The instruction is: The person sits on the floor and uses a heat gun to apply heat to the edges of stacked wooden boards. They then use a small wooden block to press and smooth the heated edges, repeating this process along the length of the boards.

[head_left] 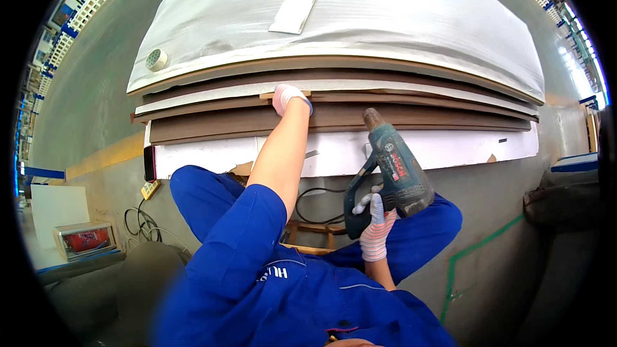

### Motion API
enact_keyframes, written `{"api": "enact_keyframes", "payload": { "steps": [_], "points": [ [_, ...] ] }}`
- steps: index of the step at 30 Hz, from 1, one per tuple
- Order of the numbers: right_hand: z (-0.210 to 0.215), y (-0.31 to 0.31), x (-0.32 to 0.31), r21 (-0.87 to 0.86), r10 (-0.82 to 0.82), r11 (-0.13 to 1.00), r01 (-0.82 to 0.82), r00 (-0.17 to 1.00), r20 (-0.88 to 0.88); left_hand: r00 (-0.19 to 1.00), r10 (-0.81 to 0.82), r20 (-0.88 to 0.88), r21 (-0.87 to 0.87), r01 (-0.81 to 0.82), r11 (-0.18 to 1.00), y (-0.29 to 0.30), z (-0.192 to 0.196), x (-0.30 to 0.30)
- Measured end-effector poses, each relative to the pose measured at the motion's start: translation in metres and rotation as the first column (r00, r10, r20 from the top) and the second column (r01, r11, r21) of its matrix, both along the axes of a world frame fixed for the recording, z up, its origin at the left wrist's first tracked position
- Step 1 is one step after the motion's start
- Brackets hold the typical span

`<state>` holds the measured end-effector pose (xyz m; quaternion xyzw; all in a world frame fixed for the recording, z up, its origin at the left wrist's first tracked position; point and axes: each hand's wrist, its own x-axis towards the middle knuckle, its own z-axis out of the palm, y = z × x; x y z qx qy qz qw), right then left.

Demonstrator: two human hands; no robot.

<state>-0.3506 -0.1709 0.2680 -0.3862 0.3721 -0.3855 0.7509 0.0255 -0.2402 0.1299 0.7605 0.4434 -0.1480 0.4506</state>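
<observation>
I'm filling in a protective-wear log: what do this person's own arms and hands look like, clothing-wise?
The left hand wears a pink-and-white striped glove with blue edging at the cuff. The right hand wears a similarly striped one with greyish-white fingers. The left sleeve is blue and short, leaving the left forearm bare.

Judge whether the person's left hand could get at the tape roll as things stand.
Probably yes: the tape roll sits uncovered on the white wrapping with nothing visibly blocking it, though the left hand would likely have to leave the wooden strip.
</observation>
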Motion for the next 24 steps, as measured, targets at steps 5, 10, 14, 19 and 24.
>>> {"api": "enact_keyframes", "payload": {
  "steps": [5, 10, 14, 19, 24],
  "points": [
    [0.011, 0.009, -0.014, 0.041, -0.049, 0.998, 0.046, 0.994, 0.093, 0.968, 0.117, 0.222, -0.492, 0.008, 0.87, 0.02, -0.005, -0.021],
    [0.01, 0.008, -0.022, -0.009, -0.088, 0.996, 0.089, 0.993, 0.084, 0.951, 0.11, 0.289, -0.431, 0.027, 0.902, -0.015, -0.014, -0.05],
    [0.007, 0.0, -0.02, 0.021, -0.088, 0.996, 0.086, 0.99, 0.111, 0.994, -0.041, 0.103, -0.231, 0.064, 0.971, -0.044, 0.002, -0.056],
    [0.017, -0.008, -0.029, -0.014, -0.1, 0.995, 0.102, 0.99, 0.095, 0.981, -0.053, 0.189, -0.218, 0.094, 0.971, -0.034, 0.026, -0.076],
    [0.031, -0.019, -0.055, -0.105, -0.197, 0.972, 0.209, 0.974, 0.107, 0.982, 0.105, 0.156, -0.631, 0.017, 0.775, -0.043, 0.025, -0.096]
  ]
}}
